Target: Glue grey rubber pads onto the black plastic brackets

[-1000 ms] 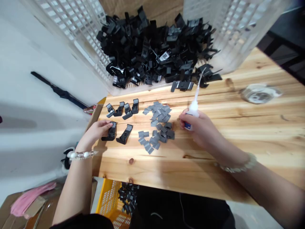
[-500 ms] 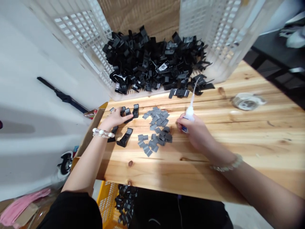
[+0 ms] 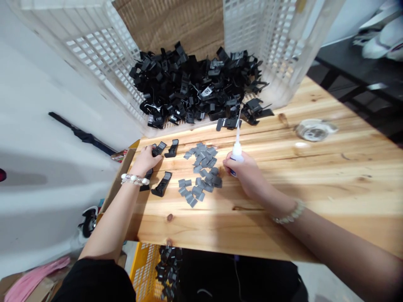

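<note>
My left hand [image 3: 145, 161] lies over the back row of black plastic clips on the wooden table [image 3: 283, 209], with its fingertips on a clip [image 3: 159, 148]. Another clip [image 3: 172, 148] sits just right of it, and a third [image 3: 162, 184] lies in front. My right hand [image 3: 245, 176] grips a white squeeze bottle [image 3: 237, 153] with a thin nozzle and blue base. The bottle stands upright beside a loose heap of small grey pads [image 3: 200, 174]. A large pile of black clips [image 3: 195, 88] lies beyond, at the table's far edge.
A white perforated crate [image 3: 94, 54] flanks the clip pile. A glass dish [image 3: 315, 130] stands at the right of the table. Below the near edge is a yellow crate [image 3: 143, 268] holding black clips. A cardboard edge [image 3: 121, 180] lines the table's left side.
My left hand has moved from the front clip to the back row, covering some clips. The right hand still holds the bottle. The whole view has shifted slightly.
</note>
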A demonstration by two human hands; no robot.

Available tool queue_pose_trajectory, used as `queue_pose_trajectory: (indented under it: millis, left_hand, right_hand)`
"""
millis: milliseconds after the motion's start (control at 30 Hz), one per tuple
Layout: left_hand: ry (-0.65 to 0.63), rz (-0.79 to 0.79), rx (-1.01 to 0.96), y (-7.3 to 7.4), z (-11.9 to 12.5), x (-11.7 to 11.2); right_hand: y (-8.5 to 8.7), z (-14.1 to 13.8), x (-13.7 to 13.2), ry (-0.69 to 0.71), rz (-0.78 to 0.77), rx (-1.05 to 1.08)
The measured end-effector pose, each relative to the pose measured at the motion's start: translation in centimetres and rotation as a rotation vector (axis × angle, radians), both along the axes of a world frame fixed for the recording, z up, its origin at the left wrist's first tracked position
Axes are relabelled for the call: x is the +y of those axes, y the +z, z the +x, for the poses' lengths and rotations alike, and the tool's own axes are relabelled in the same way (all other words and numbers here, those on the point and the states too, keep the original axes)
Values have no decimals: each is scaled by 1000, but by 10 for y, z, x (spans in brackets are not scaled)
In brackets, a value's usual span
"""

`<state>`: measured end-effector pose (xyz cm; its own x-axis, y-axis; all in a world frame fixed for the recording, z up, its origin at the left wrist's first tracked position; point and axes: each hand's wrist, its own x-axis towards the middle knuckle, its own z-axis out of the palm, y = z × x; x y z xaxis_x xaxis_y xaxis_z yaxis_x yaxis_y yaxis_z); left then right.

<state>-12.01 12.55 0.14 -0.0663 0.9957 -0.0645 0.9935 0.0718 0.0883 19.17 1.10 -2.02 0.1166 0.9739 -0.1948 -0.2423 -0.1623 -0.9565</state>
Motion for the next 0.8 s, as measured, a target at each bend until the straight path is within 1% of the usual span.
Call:
queue_pose_trajectory:
  millis: [133,233,367,467,533,567,633,667,733,800]
  left_hand:
    - [3,62,16,2,2,1]
    - [31,119,19,1,2,-1]
    - [58,159,-35,3,-2,-6]
    - [79,190,-110,11,-8,-9]
    - [97,213,-180,21,-15,-15]
    - [107,223,-221,27,-19,-22]
    - [134,240,-314,40,-30,-46]
    - [147,243,-364,47,-37,-64]
    - [157,216,-470,62,-57,-111]
    - [163,126,-560,78,-82,-166]
  right_hand:
    - [-1,1,0,2,16,-2]
    - [-1,1,0,1,30,8]
    - [-2,1,0,11,46,28]
    - [-2,2,1,13,48,42]
    - [-1,3,1,5,48,47]
    - [0,4,2,-1,48,48]
    - [1,6,3,-14,45,51]
    - [2,7,4,-22,43,53]
    - [2,9,5,-34,37,60]
    - [1,10,6,-35,38,57]
